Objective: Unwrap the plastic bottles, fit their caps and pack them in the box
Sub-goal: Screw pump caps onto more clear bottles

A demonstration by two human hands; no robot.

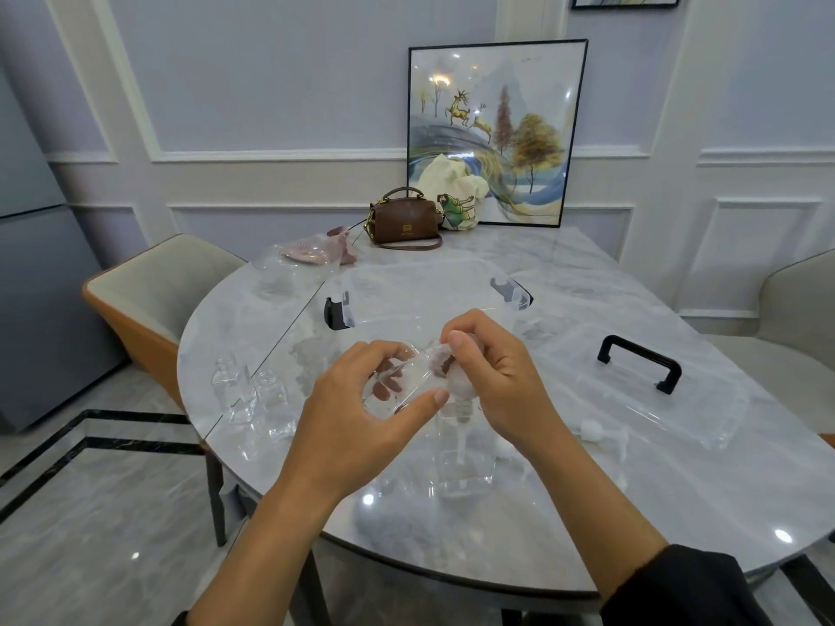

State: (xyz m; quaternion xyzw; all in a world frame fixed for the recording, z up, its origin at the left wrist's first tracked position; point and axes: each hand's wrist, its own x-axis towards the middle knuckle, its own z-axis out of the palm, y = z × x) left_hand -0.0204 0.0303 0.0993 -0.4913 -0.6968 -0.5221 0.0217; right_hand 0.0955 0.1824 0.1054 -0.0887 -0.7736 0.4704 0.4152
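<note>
Clear plastic wrapping (397,381) is stretched between both hands above the table (587,512). The left hand (357,413) curls round one end and the right hand (497,377) pinches the white pump cap (458,386) at the other, its tube hanging over a clear bottle (465,472), probably so the two can meet directly. Two bare bottles (235,390) stand near the table's left edge, where a stray elbow could tip them, while the open box (406,273) waits just beyond the hands, its lid (655,399) set aside to the right.

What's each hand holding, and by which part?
Left hand pinches the clear wrapper at its loose end. Right hand grips the pump cap by its head, apparently through the wrapper; its tube hangs free below.
</note>
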